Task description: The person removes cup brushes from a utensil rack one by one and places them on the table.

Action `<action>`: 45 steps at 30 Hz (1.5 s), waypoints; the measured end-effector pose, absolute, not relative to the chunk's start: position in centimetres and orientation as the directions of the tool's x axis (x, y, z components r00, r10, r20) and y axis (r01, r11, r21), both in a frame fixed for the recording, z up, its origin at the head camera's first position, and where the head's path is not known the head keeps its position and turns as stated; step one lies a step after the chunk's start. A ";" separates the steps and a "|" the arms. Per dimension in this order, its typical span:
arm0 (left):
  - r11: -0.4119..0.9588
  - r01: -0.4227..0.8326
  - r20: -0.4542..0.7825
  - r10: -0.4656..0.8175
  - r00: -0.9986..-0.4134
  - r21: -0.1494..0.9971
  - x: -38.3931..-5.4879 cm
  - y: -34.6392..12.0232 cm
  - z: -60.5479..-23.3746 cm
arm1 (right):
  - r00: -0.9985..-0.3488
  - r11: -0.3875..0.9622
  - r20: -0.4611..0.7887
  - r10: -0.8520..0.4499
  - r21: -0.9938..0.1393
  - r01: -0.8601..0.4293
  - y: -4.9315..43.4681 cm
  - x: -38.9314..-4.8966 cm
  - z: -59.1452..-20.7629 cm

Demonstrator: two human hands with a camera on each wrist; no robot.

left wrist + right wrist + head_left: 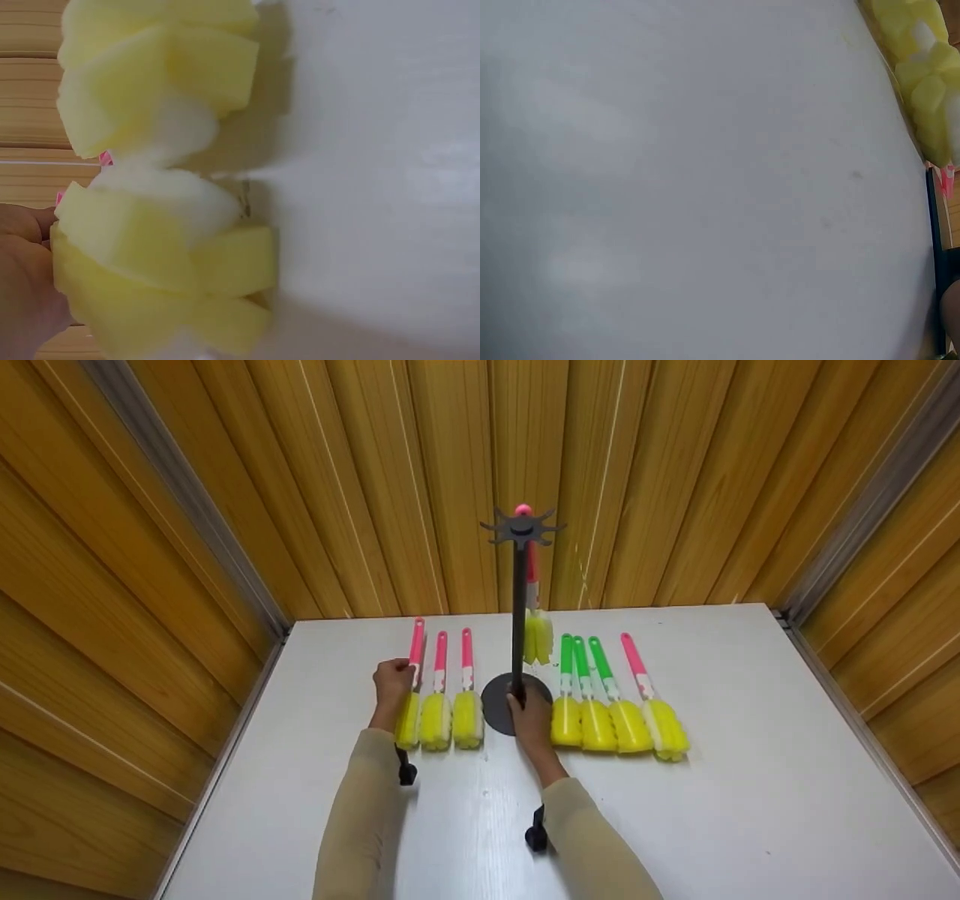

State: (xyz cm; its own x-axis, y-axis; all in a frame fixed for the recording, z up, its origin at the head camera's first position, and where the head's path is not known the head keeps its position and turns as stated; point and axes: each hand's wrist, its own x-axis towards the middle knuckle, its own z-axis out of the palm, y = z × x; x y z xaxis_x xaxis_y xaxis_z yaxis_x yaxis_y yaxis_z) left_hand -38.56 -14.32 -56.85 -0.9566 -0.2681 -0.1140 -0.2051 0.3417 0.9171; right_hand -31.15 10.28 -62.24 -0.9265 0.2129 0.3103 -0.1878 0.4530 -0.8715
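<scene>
In the head view my left hand (391, 686) pinches the leftmost sponge brush (417, 643) by its pink and white handle. That brush's yellow sponge head lies over the table just below the fingers; the left wrist view shows the sponge head (157, 262) large beside the hand (30, 281). My right hand (534, 716) grips the foot of a black stand's pole (518, 615), just above the round base (495, 706). Another pink-handled sponge brush (538, 637) hangs from the hooked top (521, 528), on the far side of the pole.
Two more pink-handled brushes (436, 720) lie left of the stand. To its right are three green-handled brushes (597, 724) and one pink-handled brush (664, 729). The white table (750, 795) meets wooden-panelled walls (375, 495) at the back and sides.
</scene>
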 end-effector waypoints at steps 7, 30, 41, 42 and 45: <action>0.390 -0.172 -0.058 -0.286 -0.956 0.904 -38.5 -13.9 -57.4 | -0.925 0.444 0.311 0.219 -0.876 -0.189 10.2 -31.2 -62.5; 0.548 -0.037 0.137 -0.272 -0.952 0.835 -38.2 -13.5 -58.7 | -0.935 0.445 0.286 0.212 -0.880 -0.168 10.1 -31.2 -62.4; 0.568 -0.056 0.108 -0.251 -0.962 0.821 -38.7 -13.5 -58.0 | -0.921 0.443 0.325 0.213 -0.873 -0.206 10.2 -31.2 -62.4; 0.577 -0.053 0.111 -0.246 -0.963 0.815 -38.8 -13.5 -57.9 | -0.923 0.441 0.322 0.211 -0.874 -0.204 10.2 -31.2 -62.4; 0.608 -0.037 0.129 -0.226 -0.966 0.793 -39.0 -13.5 -57.3 | -0.926 0.446 0.318 0.202 -0.872 -0.202 10.3 -31.2 -62.3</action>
